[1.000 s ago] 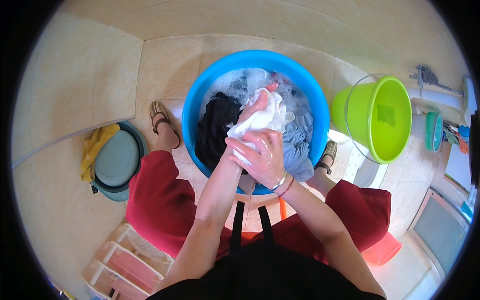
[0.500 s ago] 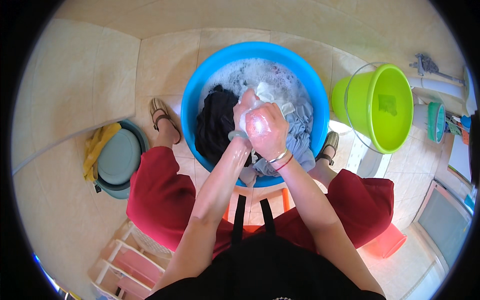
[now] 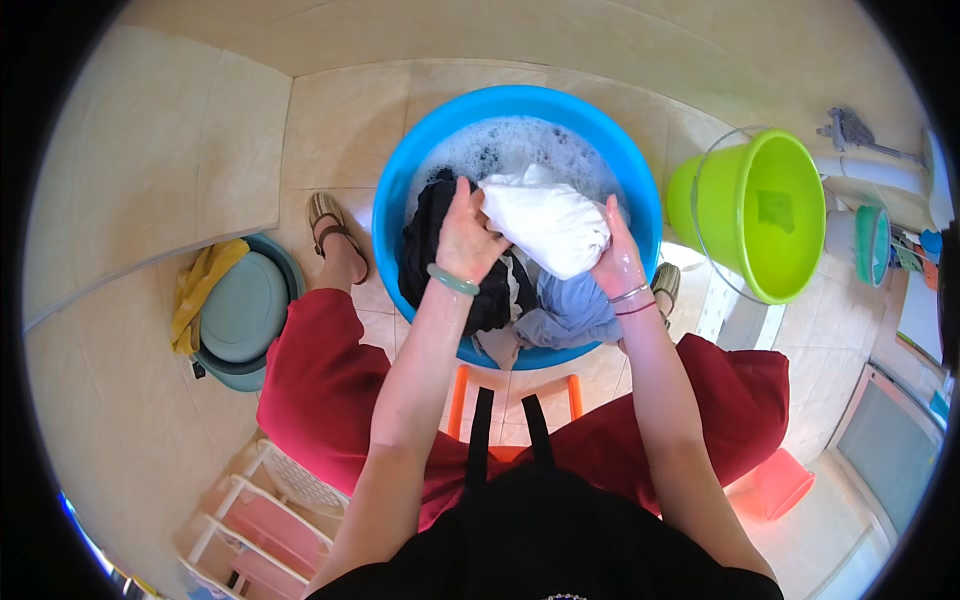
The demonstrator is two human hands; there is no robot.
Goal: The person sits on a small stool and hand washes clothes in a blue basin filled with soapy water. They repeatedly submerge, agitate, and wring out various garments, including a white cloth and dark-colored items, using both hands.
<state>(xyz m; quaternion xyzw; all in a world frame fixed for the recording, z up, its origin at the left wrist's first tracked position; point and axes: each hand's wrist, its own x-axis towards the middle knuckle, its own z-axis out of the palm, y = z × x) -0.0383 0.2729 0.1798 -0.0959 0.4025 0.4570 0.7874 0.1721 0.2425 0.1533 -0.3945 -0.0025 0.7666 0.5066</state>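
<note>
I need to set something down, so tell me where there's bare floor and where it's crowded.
Bare floor tiles lie ahead of the left sandal, between the tiled wall and the blue tub. Another bare patch lies between the green bucket and the frosted panel. The tub is crowded: the left hand, right hand, white cloth, black cloth and blue-grey cloth.

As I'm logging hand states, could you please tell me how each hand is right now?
Left hand: loosely curled against the left end of the bundled white fabric; grip unclear.
Right hand: holding its right end, fingers partly hidden.
</note>
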